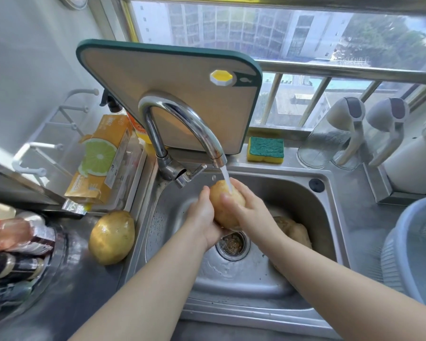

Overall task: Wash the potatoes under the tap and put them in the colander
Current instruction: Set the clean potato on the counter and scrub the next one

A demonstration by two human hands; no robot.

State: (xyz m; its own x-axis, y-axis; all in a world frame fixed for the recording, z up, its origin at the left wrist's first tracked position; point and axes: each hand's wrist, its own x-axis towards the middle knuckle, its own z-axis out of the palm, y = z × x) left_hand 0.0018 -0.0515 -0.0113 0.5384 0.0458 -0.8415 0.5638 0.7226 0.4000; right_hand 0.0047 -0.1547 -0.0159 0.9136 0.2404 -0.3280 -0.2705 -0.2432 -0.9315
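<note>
Both grips are wrapped round one potato (225,205). The left grip (204,214) cups it from the left and below. The right grip (247,209) has its fingers curled over the right side and its thumb across the front. The potato stands nearly upright between the palms, over the sink (305,193), and its top is right under the spout of the tap (182,129). The water stream (226,179) lands on its upper end.

Below the grips is the drain strainer (233,243). Just to the right, more potatoes (296,230) lie on the sink floor, partly hidden by the right forearm. A wet potato (111,237) lies on the table (89,291) left of the sink, well apart from the grips. The blue-grey colander (391,262) is at the right edge, across the sink rim.

An orange box (101,158) left of the tap has a lime slice printed on it, but its lettering is too blurred to read. A green-edged cutting board (170,94) leans behind the tap, with a yellow-green sponge (265,150) beside it.
</note>
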